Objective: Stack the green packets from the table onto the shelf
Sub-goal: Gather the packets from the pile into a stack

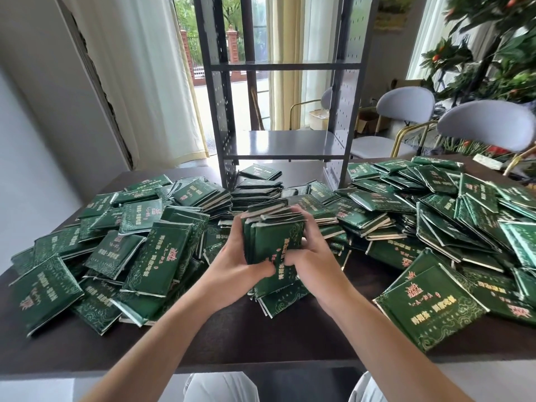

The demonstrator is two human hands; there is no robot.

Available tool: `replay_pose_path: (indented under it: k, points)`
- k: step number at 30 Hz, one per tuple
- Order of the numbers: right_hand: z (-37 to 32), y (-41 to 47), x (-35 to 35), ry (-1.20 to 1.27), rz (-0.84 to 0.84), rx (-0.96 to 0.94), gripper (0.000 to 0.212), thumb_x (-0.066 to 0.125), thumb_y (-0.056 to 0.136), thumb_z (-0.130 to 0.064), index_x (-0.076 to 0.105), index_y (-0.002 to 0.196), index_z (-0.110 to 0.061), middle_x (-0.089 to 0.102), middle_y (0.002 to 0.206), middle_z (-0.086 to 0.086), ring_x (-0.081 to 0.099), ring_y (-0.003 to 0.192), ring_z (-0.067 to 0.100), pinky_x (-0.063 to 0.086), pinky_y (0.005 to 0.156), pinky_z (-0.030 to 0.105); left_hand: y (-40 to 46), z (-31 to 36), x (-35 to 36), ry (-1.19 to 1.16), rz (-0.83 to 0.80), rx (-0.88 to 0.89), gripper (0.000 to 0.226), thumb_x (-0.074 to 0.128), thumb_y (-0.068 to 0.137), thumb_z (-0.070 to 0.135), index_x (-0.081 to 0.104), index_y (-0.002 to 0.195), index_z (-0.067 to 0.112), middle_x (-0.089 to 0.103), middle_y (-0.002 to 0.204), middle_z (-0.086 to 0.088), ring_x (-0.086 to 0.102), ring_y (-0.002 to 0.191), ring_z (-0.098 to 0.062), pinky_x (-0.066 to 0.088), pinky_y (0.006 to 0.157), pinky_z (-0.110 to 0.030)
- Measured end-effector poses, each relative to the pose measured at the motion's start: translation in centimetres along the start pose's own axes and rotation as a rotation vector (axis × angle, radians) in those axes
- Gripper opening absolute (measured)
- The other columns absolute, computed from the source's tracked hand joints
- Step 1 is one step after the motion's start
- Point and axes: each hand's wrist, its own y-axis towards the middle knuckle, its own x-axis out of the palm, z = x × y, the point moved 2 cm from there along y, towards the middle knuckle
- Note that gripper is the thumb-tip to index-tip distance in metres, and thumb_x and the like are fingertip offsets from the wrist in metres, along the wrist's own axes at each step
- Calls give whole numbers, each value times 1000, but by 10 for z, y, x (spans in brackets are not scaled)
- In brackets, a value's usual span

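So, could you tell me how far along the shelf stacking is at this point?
Hardly begun. Done: nothing obvious; the two shelf boards in view hold no packets, though several lie between the shelf's legs. In hand: the left hand and right hand grip a bundle of green packets above the table. Left: the loose packets heaped across the table.

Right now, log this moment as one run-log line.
left hand: grips bundle of green packets | right hand: grips same bundle | shelf: no packets on visible boards | table: loose packets heaped
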Motion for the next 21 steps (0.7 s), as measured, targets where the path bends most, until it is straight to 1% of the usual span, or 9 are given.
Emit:
replay_pose_path:
  k: [2, 5, 8, 10, 12, 14, 16, 18, 21]
  points:
    - [4, -1, -1, -21, -3, -6, 82, 44, 80, 24, 51, 131, -40, 73, 110, 5, 70, 97, 22, 57, 88, 47, -1, -5, 1, -9, -4, -31, 78, 73, 73, 12, 35, 131, 48, 72, 111, 10, 69, 106, -14, 57, 96, -46]
    - [8, -3, -2, -102, -9, -30, 80, 47, 83, 20, 48, 135, -40, 73, 108, -7, 70, 104, 14, 59, 90, 39, -3, -11, 4, -44, 2, -56, 79, 76, 77, 10, 33, 136, 42, 72, 115, 4, 70, 108, -15, 57, 96, -42]
    - [8, -3, -6, -279, -2, 2, 68, 60, 87, 2, 44, 139, -39, 69, 108, -9, 68, 100, 10, 56, 94, 40, -2, -10, -1, -25, 99, -25, 65, 77, 81, -4, 45, 125, 29, 72, 108, 0, 71, 100, -13, 59, 86, -31]
    - [4, -3, -8, -393, -24, 7, 54, 65, 90, -10, 49, 133, -39, 65, 113, -11, 63, 109, 7, 53, 97, 34, -2, -9, -9, -67, 168, -45, 60, 80, 78, -4, 48, 122, 23, 72, 104, -4, 72, 92, -10, 58, 76, -23]
    - [2, -3, -9, -594, -54, -17, 46, 65, 90, -18, 55, 131, -38, 63, 119, -12, 58, 115, 6, 47, 95, 25, -2, -7, -19, -124, 220, -74, 61, 85, 73, 6, 51, 121, 23, 74, 103, -4, 73, 91, -13, 57, 76, -24]
    - [2, -4, -8, -801, -97, -32, 45, 61, 90, -19, 58, 132, -34, 58, 128, -10, 53, 120, 8, 41, 96, 23, -4, -5, -29, -159, 257, -106, 57, 84, 75, 7, 54, 120, 26, 77, 100, 2, 74, 91, -16, 58, 78, -27]
    - [2, -5, -4, -954, -167, -29, 48, 59, 90, -22, 55, 137, -31, 53, 135, -6, 46, 128, 13, 38, 104, 27, -7, -4, -38, -184, 281, -128, 52, 80, 79, 6, 55, 118, 27, 77, 98, 4, 75, 90, -20, 59, 82, -34]
    - [3, -9, 3, -1094, -246, -19, 53, 57, 91, -24, 51, 143, -29, 49, 140, -5, 39, 134, 16, 34, 112, 32, -9, -4, -43, -185, 284, -157, 55, 85, 74, 12, 56, 118, 29, 77, 100, 1, 75, 92, -24, 58, 90, -46]
    - [6, -16, 14, -1384, -373, -30, 55, 55, 90, -21, 49, 145, -26, 46, 142, 0, 36, 133, 24, 35, 111, 39, -13, -5, -45, -173, 270, -182, 57, 86, 73, 13, 56, 119, 29, 77, 102, -2, 75, 93, -25, 58, 91, -50]
